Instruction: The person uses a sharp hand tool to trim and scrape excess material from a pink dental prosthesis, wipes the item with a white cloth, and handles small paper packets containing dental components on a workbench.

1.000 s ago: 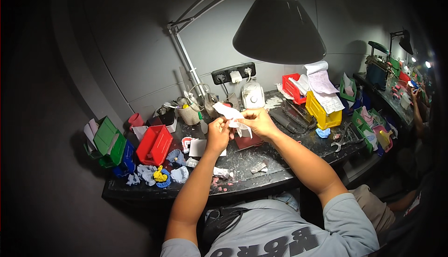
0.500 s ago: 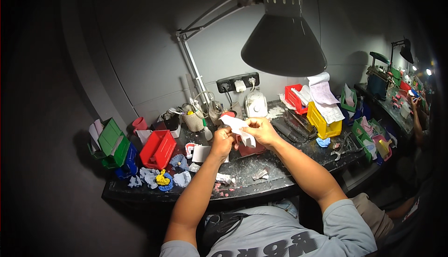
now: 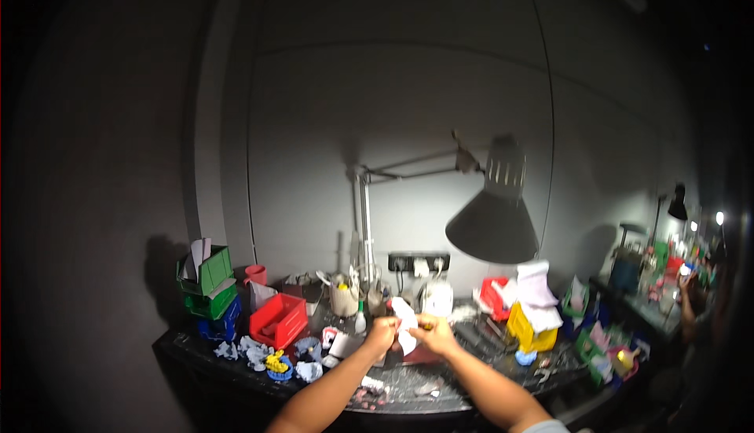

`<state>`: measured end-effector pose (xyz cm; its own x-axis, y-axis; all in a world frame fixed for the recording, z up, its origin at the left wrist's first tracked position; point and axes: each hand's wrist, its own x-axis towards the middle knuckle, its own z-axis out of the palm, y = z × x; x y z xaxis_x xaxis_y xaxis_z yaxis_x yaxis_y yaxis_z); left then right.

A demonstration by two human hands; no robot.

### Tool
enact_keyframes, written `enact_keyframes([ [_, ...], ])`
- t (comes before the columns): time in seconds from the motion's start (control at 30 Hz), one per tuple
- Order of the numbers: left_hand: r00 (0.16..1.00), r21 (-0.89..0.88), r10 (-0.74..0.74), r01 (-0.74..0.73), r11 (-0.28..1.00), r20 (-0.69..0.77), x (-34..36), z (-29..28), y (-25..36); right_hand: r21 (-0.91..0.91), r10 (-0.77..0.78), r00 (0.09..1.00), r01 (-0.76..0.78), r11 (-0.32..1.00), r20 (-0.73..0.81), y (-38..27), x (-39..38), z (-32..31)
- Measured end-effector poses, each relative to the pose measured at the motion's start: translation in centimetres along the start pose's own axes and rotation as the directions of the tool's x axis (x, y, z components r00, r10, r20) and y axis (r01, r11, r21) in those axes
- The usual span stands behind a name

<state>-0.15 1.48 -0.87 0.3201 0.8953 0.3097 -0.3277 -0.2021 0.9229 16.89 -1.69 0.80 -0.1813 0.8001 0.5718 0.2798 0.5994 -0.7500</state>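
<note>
Over the middle of the cluttered black workbench, my left hand [image 3: 382,334] and my right hand [image 3: 436,334] are both closed on a crumpled white sheet of paper [image 3: 406,324]. The left grips its left side and the right pinches the other side. What else the fingers may hold is hidden behind the paper. A pinkish-red flat thing [image 3: 424,354] shows partly under my right hand. By my left wrist lies a white card [image 3: 344,345], with a red-and-white arch-shaped piece [image 3: 330,335] that looks like a dental model beside it.
At the left stand a red bin [image 3: 280,319] and stacked green bins [image 3: 208,269]; blue-grey moulded lumps [image 3: 255,352] lie in front. A desk lamp [image 3: 495,225] overhangs the bench. A yellow bin [image 3: 531,329] with papers stands right. Farther right, another person's arm [image 3: 687,307] shows at a neighbouring bench.
The view has tilted upward, so the bench and lamp sit lower in the picture. Both hands still hold the paper, which now hangs more upright and narrower between them.
</note>
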Motion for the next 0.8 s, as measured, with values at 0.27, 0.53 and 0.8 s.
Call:
enact_keyframes([
  [0.27, 0.993, -0.073, -0.100, 0.105, 0.992, 0.063, -1.1, 1.5, 1.2, 0.092, 0.105, 0.994, -0.103, 0.990, -0.012, 1.3, -0.2, -0.8],
  [0.53, 0.999, 0.104, -0.033, 0.033, 0.994, 0.003, 0.4, 0.8, 0.3, 0.389, 0.249, 0.968, -0.235, 0.891, 0.014, 0.0, 0.1, -1.1],
  [0.8, 0.940, 0.614, 0.328, -0.315, 0.724, 0.096, -1.9, 1.2, 1.1, 0.318, 0.235, 0.968, -0.251, 0.914, 0.089, 0.6, -0.5, -1.3],
])
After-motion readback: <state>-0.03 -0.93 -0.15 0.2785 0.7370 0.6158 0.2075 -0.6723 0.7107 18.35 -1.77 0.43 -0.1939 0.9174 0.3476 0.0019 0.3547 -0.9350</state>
